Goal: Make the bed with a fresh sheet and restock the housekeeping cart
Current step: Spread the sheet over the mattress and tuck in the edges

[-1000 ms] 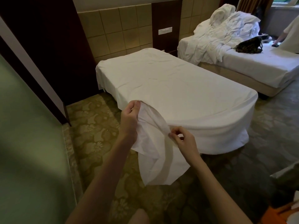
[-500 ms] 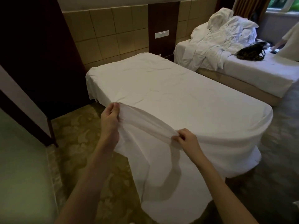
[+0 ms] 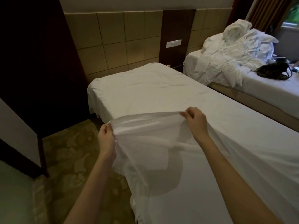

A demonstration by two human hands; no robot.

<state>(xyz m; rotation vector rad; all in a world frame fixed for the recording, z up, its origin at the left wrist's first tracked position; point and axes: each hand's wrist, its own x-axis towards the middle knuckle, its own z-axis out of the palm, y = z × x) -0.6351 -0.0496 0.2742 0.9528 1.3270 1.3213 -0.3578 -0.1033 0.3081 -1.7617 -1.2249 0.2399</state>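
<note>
Both bare forearms reach forward, roughly parallel. Left hand [image 3: 106, 136] low and nearer, fingers curled, pinching a fold of sheet [image 3: 145, 126]. Right hand [image 3: 195, 120] higher and farther out, thumb and fingertips pinching the same raised edge.

Your head camera looks forward and down over the near bed [image 3: 153, 92], close above your forearms.

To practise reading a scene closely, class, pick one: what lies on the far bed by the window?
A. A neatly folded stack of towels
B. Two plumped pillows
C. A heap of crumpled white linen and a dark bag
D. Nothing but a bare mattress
C: the far bed carries a heap of crumpled white linen with a dark bag beside it; no folded towels or plumped pillows show.
</note>
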